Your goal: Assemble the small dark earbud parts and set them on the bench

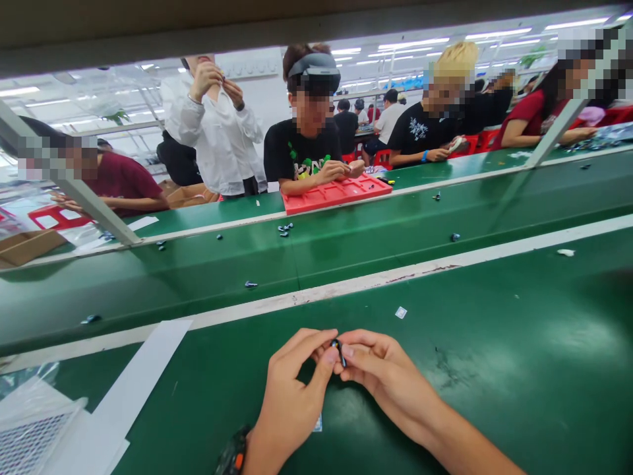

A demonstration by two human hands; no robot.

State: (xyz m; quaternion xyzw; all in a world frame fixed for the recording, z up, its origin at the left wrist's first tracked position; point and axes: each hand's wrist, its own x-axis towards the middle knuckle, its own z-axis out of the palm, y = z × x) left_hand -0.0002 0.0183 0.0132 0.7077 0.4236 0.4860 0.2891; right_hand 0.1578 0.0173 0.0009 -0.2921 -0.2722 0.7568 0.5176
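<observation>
A small black earbud (341, 353) with a short stem is pinched between the fingertips of both hands, low in the middle of the view. My left hand (297, 386) is closed on it from the left, thumb and index finger at its upper part. From the other side, the thumb and fingers of my right hand (388, 369) press against the stem. Fingers partly cover the earbud. Beneath the hands is the green tabletop (484, 409). A small printed square (318, 423) peeks out under my left hand, and another square sticker (401, 313) lies beyond my right hand.
White paper strips (143, 376) and a mesh-patterned tray (37, 435) lie at left. Beyond a white rail (346, 288), a green conveyor belt (198, 270) carries several small dark pieces (250, 284). Across it, a co-worker (311, 132) handles something over a red tray (336, 193).
</observation>
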